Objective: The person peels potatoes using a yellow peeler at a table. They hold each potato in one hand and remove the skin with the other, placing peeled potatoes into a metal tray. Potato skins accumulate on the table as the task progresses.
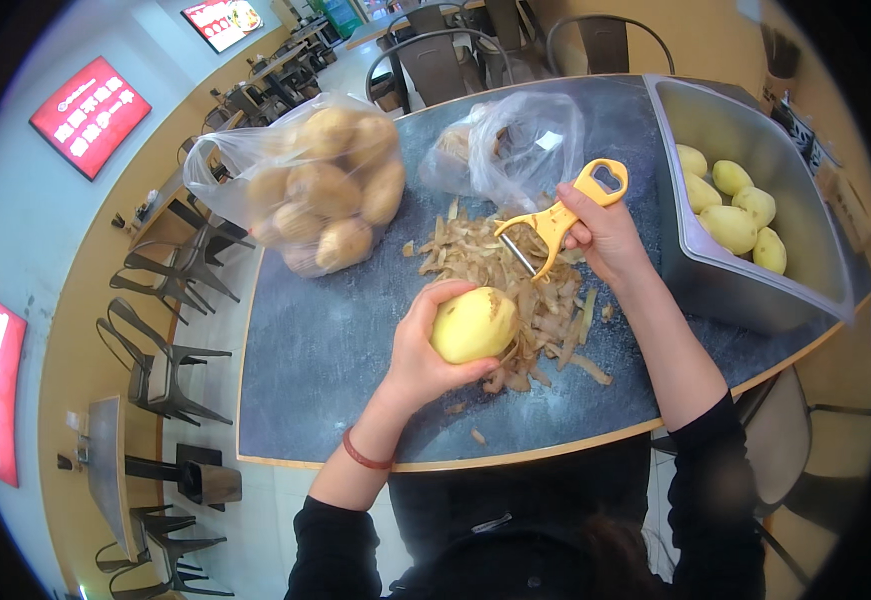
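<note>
My left hand [413,352] grips a mostly peeled potato [471,327]; a brown patch shows on its upper right. In my right hand [606,234] is a yellow Y-shaped peeler [561,222], its metal blade above and right of the potato, apart from it. Beneath both lies a heap of potato peelings [555,315] on the dark tabletop [315,390]. Several unpeeled potatoes fill a clear plastic bag [323,184] at the back left. Several peeled potatoes [729,229] lie inside a deep metal container [750,296] on the right.
A second, crumpled plastic bag [507,150] with brown contents, hard to make out, stands at the table's back. Metal chairs [435,67] are behind the table, and more chairs [173,367] and a small table [109,465] stand to the left. Another chair [773,442] is at the lower right.
</note>
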A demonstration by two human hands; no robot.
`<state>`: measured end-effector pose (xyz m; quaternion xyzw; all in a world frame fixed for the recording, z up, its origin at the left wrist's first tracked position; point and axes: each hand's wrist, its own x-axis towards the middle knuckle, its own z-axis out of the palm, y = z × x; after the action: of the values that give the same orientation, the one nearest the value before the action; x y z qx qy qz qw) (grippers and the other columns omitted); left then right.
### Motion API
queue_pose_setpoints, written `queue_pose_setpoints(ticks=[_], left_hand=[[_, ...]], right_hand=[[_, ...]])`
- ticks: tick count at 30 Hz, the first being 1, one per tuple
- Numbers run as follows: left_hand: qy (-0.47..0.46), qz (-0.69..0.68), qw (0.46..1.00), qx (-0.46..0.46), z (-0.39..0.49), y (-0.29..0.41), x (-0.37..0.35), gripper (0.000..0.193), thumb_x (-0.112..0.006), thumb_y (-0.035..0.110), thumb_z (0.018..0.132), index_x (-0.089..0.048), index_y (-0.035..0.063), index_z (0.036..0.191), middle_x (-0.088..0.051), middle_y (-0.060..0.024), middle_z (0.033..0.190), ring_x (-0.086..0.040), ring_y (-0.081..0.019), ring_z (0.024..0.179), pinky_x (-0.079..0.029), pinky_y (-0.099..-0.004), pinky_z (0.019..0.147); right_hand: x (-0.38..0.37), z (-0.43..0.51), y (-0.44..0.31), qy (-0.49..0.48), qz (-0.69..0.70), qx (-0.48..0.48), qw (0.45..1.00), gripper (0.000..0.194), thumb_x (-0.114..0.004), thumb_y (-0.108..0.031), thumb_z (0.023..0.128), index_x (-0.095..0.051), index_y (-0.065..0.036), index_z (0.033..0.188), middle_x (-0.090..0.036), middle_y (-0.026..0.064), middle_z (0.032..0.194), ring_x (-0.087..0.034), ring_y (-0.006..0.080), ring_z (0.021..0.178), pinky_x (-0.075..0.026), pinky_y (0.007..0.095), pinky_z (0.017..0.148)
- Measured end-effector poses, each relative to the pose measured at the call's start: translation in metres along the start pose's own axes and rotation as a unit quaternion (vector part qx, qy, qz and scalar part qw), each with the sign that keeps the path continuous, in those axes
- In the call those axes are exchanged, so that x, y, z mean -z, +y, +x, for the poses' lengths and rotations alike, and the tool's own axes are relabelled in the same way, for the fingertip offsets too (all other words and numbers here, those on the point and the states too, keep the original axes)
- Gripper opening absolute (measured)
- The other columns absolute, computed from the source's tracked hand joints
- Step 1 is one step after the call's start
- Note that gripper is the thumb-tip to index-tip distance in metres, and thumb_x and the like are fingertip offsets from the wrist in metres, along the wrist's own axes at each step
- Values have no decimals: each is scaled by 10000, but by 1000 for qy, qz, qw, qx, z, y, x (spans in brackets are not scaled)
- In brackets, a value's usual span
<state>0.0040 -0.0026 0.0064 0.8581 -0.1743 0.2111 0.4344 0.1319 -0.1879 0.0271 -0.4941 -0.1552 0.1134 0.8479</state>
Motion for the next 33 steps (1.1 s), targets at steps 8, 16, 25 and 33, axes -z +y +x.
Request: queue_pose_setpoints(ticks=[8,16,25,33], left_hand=[[36,66,997,5,-2,0,-3,680,-779,223,490,-432,23,1041,-509,-126,994,-517,-260,927,-418,-325,798],[35,-11,999,14,-4,-4,-4,664,-764,240,525,-430,12,1051,-510,-122,1011,-509,-227,949,-407,-307,816],[33,-226,963,144,-6,-15,-4,651,-727,242,569,-409,-12,1077,-504,-97,1016,-491,-162,945,-395,-278,822],[15,-381,912,149,-5,-8,-3,752,-738,386,562,-376,8,1102,-502,-77,1031,-516,-162,939,-435,-302,800]], right_hand=[[-16,-17,8,-104,73,-33,991,126,-520,-147,822,-496,-26,796,-434,-36,519,-373,6,373,-374,155,368],[-1,-4,3,6,54,-22,998,162,-537,-168,816,-504,-11,795,-429,-36,519,-376,11,400,-360,152,409],[-20,-24,13,-136,107,-11,985,115,-511,-136,825,-491,-23,825,-425,-28,533,-352,6,370,-380,161,387],[4,0,8,-25,102,47,993,107,-530,-123,815,-486,-32,848,-499,8,691,-362,9,411,-390,167,407]])
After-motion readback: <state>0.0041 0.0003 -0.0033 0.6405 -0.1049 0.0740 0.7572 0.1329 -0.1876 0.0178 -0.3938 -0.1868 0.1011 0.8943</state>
